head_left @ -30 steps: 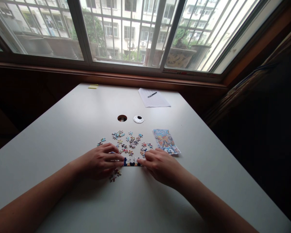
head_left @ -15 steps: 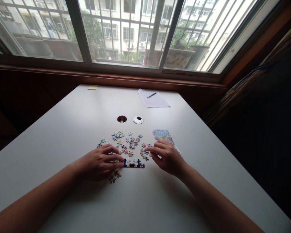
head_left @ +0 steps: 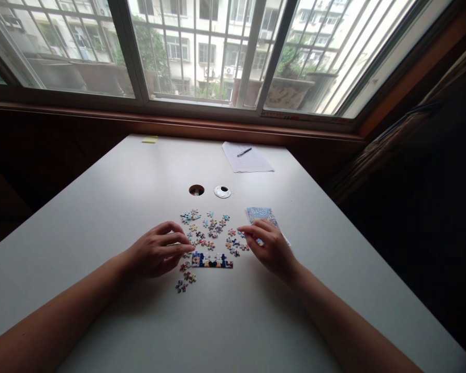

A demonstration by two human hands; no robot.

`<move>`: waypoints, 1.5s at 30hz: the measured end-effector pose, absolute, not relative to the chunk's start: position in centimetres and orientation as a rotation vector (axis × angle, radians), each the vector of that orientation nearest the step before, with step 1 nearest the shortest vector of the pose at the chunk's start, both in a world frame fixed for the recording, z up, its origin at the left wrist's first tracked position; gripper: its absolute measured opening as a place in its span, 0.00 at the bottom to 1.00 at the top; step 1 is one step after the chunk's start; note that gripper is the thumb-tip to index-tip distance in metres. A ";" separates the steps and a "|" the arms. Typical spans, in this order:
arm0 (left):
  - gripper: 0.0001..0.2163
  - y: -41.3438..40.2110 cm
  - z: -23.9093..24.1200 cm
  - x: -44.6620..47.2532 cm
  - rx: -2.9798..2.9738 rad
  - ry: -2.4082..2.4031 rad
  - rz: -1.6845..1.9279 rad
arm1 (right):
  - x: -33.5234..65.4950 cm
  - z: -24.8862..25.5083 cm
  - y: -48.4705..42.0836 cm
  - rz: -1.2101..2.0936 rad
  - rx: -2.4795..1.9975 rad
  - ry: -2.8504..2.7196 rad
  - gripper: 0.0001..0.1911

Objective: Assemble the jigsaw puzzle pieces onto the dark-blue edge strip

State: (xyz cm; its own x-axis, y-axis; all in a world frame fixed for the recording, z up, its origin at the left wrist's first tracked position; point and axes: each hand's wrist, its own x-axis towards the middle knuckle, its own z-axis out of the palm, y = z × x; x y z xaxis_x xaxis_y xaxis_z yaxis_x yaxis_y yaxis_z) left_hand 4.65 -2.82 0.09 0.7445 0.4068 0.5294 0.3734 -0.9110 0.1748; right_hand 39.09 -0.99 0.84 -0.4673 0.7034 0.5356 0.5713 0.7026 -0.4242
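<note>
A short assembled strip of jigsaw puzzle [head_left: 212, 260] lies on the white table [head_left: 225, 321] in front of me. My left hand [head_left: 159, 252] hovers just left of the strip, fingers curved and apart, tips close to its left end and holding nothing I can see. My right hand [head_left: 271, 247] rests to the right, partly over the colourful reference picture [head_left: 259, 213]. Its fingers are stretched left and touch the loose puzzle pieces [head_left: 210, 228] scattered behind the strip. A few more pieces [head_left: 184, 283] lie near my left wrist.
A sheet of paper [head_left: 247, 159] with a pen [head_left: 244, 152] lies at the far edge under the window. A round cable hole [head_left: 196, 190] and its white cap [head_left: 222, 191] sit mid-table. A yellow sticky pad [head_left: 149, 139] is far left. Dark drop-offs flank the table.
My right hand left the strip's right end and moved back and right to the loose pieces by the picture. My left hand lifted off the strip's left end, uncovering it.
</note>
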 end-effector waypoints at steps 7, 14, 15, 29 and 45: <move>0.19 -2.8 -0.1 4.6 2.900 0.648 0.879 | 38.7 0.9 -1.2 0.197 -0.959 -2.272 0.13; 0.17 -3.0 0.1 4.8 2.935 0.646 0.836 | 38.0 1.4 -2.2 0.217 -0.926 -2.426 0.08; 0.17 -3.1 0.2 4.9 2.938 0.647 0.833 | 37.8 1.5 -2.4 0.237 -0.934 -2.453 0.07; 0.11 -3.3 0.4 4.8 2.880 0.656 0.829 | 36.4 1.6 -3.9 0.386 -1.058 -2.628 0.13; 0.12 -3.9 1.1 5.9 3.008 0.528 0.660 | 36.0 2.0 -3.9 0.525 -1.120 -2.570 0.10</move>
State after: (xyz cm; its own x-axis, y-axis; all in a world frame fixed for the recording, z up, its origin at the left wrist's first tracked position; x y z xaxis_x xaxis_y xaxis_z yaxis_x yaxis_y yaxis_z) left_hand 5.91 -3.91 1.06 0.8537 0.3289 0.4037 0.3217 -0.9428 0.0878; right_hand 35.97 -3.93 1.99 -0.6565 0.7454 0.1156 0.6405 0.6317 -0.4367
